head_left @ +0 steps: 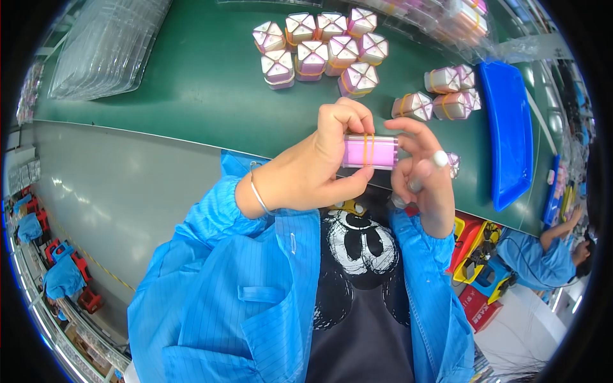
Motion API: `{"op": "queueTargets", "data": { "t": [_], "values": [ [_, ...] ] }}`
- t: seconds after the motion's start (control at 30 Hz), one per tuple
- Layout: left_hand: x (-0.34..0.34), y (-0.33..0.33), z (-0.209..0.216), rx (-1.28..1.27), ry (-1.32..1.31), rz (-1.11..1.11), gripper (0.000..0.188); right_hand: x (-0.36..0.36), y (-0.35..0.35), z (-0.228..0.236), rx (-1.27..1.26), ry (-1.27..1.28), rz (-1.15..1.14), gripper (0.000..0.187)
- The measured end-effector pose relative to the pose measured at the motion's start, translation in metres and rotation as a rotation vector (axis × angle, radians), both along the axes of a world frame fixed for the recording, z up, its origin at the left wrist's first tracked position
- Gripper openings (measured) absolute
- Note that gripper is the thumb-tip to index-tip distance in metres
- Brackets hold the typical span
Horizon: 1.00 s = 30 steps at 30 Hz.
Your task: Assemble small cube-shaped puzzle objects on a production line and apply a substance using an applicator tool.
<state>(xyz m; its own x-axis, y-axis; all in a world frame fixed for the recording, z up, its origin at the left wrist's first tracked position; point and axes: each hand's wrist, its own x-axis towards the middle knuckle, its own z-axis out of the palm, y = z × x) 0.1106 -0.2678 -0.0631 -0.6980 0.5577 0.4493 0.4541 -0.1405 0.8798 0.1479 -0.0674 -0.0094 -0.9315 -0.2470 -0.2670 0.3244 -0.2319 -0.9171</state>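
My left hand (319, 159) is closed on a bundle of small pink, clear-walled pieces (378, 153), with fingers above and thumb below. Two yellow rubber bands circle the bundle near its middle. My right hand (426, 172) is beside the bundle's right end, fingers apart and partly bent, the index finger near its upper corner. White covers show on some of its fingertips. Behind this hand, part of another bundle (454, 165) shows at the table's near edge. Several banded bundles with white, wedge-divided ends (312, 59) stand on the green table (211, 96).
A smaller group of bundles (454, 105) lies beside a blue tray (507, 137) on the right. Clear plastic trays (108, 48) are stacked at the far left. Bagged pieces (456, 22) lie at the back. A co-worker in blue (536, 255) is at the right.
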Motion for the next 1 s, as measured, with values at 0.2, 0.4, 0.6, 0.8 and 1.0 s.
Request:
{"op": "queueTargets", "data": {
  "t": [0.2, 0.4, 0.6, 0.8, 1.0],
  "values": [
    [0.006, 0.004, 0.003, 0.149, -0.147, 0.095, 0.082, -0.001, 0.002, -0.007, 0.006, -0.010, -0.040, 0.044],
    [0.009, -0.003, 0.005, 0.258, -0.469, 0.062, 0.069, 0.003, 0.000, -0.007, -0.006, 0.055, -0.127, 0.046],
    [0.012, -0.004, 0.010, 0.304, -0.724, -0.016, 0.039, 0.003, 0.004, -0.010, -0.026, 0.085, -0.092, 0.043],
    [0.013, -0.002, 0.005, 0.321, -0.745, -0.004, 0.029, 0.003, 0.002, -0.011, 0.045, 0.092, -0.128, 0.037],
    [0.012, 0.000, 0.012, 0.228, -0.870, -0.005, 0.023, 0.001, -0.004, -0.008, 0.230, -0.041, -0.180, 0.041]
  ]
}}
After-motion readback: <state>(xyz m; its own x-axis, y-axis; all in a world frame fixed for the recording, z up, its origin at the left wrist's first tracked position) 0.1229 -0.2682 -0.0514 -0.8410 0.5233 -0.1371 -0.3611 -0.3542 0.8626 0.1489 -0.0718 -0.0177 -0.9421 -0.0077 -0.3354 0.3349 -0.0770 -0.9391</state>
